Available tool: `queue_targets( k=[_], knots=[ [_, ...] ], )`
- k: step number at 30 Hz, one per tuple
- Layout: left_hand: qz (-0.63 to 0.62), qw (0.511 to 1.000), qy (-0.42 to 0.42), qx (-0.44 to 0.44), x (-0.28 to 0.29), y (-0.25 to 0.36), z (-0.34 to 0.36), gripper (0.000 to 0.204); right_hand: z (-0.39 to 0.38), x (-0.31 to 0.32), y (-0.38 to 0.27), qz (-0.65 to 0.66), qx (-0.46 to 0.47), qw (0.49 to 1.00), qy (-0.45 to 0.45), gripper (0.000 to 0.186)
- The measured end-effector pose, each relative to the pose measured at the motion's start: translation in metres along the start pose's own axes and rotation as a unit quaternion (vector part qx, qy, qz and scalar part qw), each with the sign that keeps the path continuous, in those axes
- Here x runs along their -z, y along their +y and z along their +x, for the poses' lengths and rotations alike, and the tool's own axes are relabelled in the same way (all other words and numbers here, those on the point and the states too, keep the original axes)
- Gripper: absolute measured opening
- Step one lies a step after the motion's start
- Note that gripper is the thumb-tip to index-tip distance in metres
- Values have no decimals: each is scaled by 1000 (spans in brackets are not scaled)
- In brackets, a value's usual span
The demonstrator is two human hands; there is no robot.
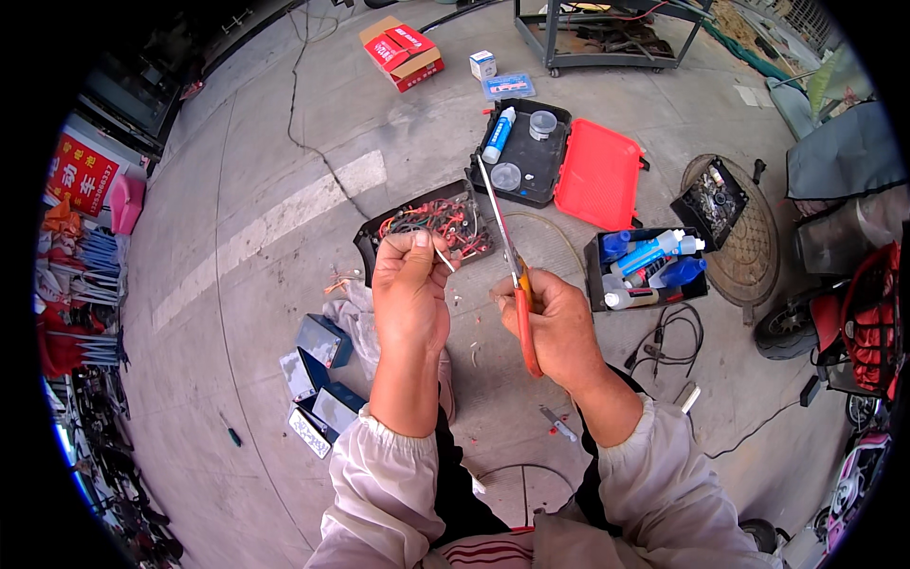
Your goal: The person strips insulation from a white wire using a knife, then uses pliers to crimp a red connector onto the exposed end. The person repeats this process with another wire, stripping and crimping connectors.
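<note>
My left hand [412,284] is closed, pinching a thin white strip [445,260] between thumb and fingers, with one end sticking out rightward. My right hand [555,332] grips long scissors [510,245] by their orange handles; the blades point up and away, to the right of the white strip. Behind my left hand lies a black tray [479,228] full of tangled red, black and green wires [409,216]. Beyond it an open black and red case [602,171] holds a blue-and-white tube and clear round containers.
On the right are a bin of tubes and bottles [654,251], a tray of small parts [720,190], a manhole cover [749,270], coiled cable [668,341] and scooters [791,322]. Metal boxes [322,337] lie lower left. A red carton [398,57] and wheeled cart [607,62] stand further back.
</note>
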State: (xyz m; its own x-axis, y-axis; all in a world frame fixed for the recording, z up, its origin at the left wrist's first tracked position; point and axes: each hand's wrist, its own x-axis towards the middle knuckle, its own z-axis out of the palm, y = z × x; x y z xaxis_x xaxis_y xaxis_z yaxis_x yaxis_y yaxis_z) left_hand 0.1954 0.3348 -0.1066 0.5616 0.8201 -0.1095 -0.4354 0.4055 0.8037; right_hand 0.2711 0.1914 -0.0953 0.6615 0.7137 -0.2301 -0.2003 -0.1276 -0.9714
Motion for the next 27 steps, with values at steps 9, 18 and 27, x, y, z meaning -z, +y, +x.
queue_targets(
  k=[9, 18, 27],
  knots=[
    [43, 997, -38, 55, -15, -17, -16, 6, 6, -2, -4, 6, 95, 995, 32, 19],
    [10, 994, -50, 100, -22, -14, -18, 3, 10, -7, -1, -184, 182, 960, 103, 19],
    [35, 977, -171, 124, -11, -9, -18, 6, 20, 24, 0, 432, -299, 838, -150, 13]
  ],
)
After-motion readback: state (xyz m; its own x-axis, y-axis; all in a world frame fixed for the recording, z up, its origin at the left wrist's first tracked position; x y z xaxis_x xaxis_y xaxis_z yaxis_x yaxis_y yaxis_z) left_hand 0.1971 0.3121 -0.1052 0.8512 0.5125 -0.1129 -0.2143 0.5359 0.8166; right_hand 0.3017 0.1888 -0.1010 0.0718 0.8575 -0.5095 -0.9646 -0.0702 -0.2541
